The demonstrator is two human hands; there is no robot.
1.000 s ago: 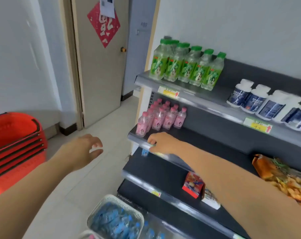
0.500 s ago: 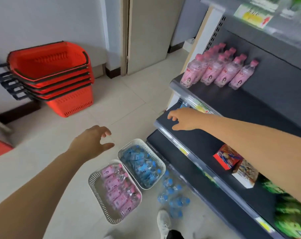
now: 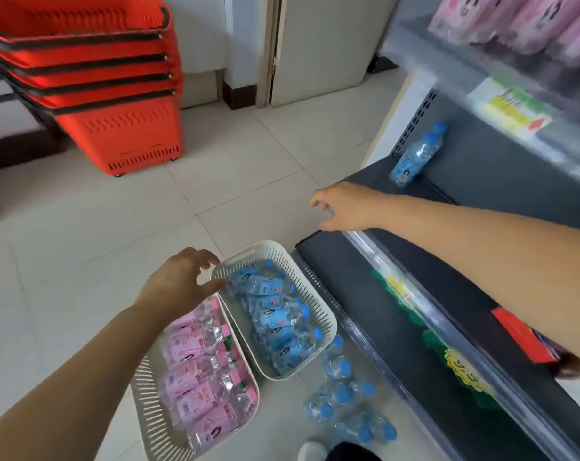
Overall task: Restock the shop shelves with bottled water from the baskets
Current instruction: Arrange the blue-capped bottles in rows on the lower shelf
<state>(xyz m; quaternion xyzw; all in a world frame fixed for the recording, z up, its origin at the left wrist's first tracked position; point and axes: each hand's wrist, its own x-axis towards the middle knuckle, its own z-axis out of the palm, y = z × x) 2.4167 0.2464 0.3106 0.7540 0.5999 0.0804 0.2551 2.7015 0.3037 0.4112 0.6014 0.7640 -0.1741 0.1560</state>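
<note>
Empty on both sides: left hand [image 3: 182, 281] hangs fingers-spread over the near rim of the white basket [image 3: 268, 245], not on a bottle yet. Right hand [image 3: 340, 206] is loosely curled at the corner of the grey shelf [image 3: 375, 176], holding nothing I can see.

Blue-label water bottles [image 3: 275, 321] lie piled in that basket, on the floor just beside the shelf unit. A second basket [image 3: 145, 404] touching it holds pink-label bottles [image 3: 195, 377]. More blue-cap bottles [image 3: 342, 394] stand loose on the floor by the shelf foot. One blue bottle [image 3: 415, 158] stands on the shelf, back left. Red shopping baskets [image 3: 115, 111] are stacked well apart by the wall.

Step, I judge: reaching for a pick, restock barely begun. Next I need to drop my left hand in, wrap one top bottle and lift it clear of the pile. Loose, slick bottles may roll.
</note>
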